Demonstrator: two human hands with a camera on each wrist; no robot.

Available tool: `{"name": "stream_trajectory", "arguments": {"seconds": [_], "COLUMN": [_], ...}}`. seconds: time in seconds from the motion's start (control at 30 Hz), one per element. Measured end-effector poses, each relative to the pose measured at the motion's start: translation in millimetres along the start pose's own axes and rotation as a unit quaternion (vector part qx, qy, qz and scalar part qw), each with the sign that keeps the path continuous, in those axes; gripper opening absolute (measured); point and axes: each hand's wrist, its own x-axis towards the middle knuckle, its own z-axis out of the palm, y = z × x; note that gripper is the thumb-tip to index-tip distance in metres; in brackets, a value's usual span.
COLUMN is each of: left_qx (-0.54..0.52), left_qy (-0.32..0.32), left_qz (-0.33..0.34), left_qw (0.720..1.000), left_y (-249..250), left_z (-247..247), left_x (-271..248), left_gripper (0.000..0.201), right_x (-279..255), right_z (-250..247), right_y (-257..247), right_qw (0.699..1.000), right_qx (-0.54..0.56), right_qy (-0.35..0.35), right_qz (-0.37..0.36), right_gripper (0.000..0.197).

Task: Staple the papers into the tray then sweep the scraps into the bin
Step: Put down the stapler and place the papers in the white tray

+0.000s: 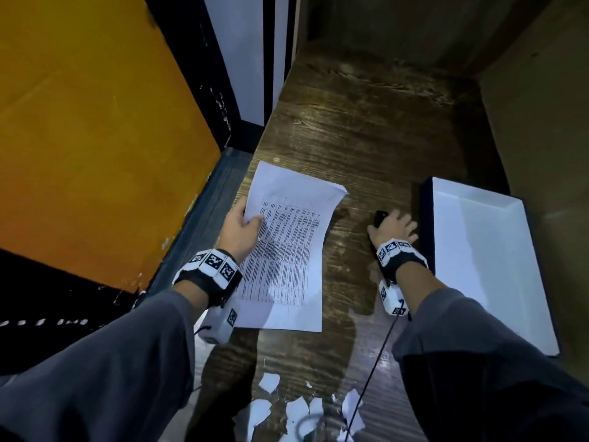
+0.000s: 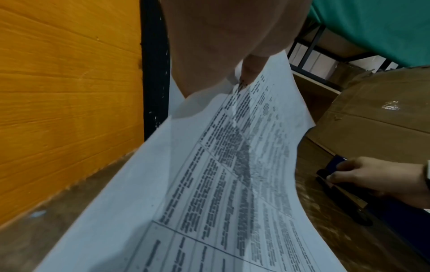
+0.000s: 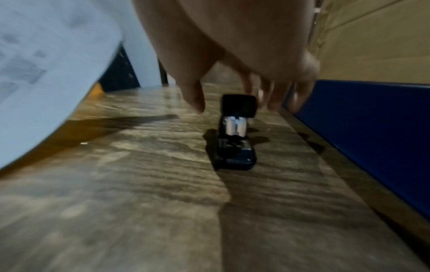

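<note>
Two hands share the work: your left hand (image 1: 243,225) pinches the papers (image 1: 288,250) at the worktop's left edge, your right hand (image 1: 394,227), fingers spread, reaches the stapler (image 3: 236,130) beside the tray (image 1: 484,260), and a loose pinch could misalign sheets.

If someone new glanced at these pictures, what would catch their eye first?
Probably the printed papers, lifted at one edge by the left hand mid-table. Next, the right hand reaching over the black stapler beside the white tray, then the torn scraps at the near edge.
</note>
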Motion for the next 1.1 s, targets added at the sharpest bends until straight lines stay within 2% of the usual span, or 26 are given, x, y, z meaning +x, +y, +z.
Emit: {"name": "stream_trajectory", "arguments": {"seconds": [0.03,0.07,0.1,0.13,0.2,0.23,0.27,0.3,0.37,0.47,0.53,0.6,0.7,0.8,0.9,0.97,1.1], "left_qx": [-0.017,-0.034,-0.046,-0.056,-0.075,-0.083,-0.093,-0.102,-0.120,-0.154,-0.162,-0.098,0.025,0.032,0.038,0.072,0.178], "left_qy": [-0.010,-0.021,-0.033,-0.043,-0.058,-0.064,-0.072,-0.080,-0.085,-0.080,-0.100,-0.155,-0.246,-0.240,-0.255,-0.258,-0.236], "left_qz": [0.003,0.011,0.018,0.024,0.029,0.031,0.035,0.041,0.053,0.052,0.029,-0.005,-0.013,-0.011,-0.035,-0.037,-0.040], "left_qw": [1.000,0.999,0.998,0.997,0.995,0.994,0.992,0.991,0.988,0.983,0.981,0.983,0.969,0.970,0.966,0.963,0.955], "left_y": [8,17,26,36,53,62,70,79,93,104,103,91,69,63,62,59,57], "left_z": [-1,-4,-6,-9,-14,-16,-16,-15,-11,2,15,35,85,148,213,253,315], "left_x": [-1,-3,-5,-7,-12,-15,-19,-23,-29,-30,-33,-43,-72,-88,-95,-100,-105], "left_gripper": [0.039,0.042,0.044,0.044,0.044,0.044,0.045,0.045,0.043,0.033,0.035,0.053,0.062,0.053,0.045,0.040,0.042], "right_x": [-11,-24,-40,-55,-83,-95,-103,-108,-116,-120,-121,-119,-110,-88,-61,-45,-18], "right_z": [-4,-4,-8,-7,-7,-7,-7,-11,-21,-41,-60,-77,-104,-121,-133,-136,-134], "right_y": [-1,-2,-4,-5,-4,-2,0,3,6,18,32,53,92,141,195,223,253], "right_qw": [0.997,0.987,0.972,0.955,0.910,0.884,0.863,0.850,0.830,0.808,0.801,0.796,0.805,0.826,0.885,0.915,0.948], "right_qx": [0.019,0.063,0.126,0.196,0.315,0.361,0.397,0.422,0.475,0.539,0.563,0.580,0.582,0.559,0.461,0.402,0.313], "right_qy": [0.047,0.066,0.039,-0.029,-0.201,-0.257,-0.276,-0.271,-0.238,-0.185,-0.145,-0.111,-0.062,-0.048,-0.059,-0.045,0.026], "right_qz": [-0.061,-0.135,-0.196,-0.220,-0.180,-0.152,-0.148,-0.158,-0.169,-0.151,-0.143,-0.134,-0.099,-0.064,-0.019,-0.001,0.049], "right_gripper": [0.061,0.059,0.059,0.062,0.077,0.085,0.089,0.084,0.060,0.031,0.028,0.031,0.032,0.030,0.043,0.047,0.033]}}
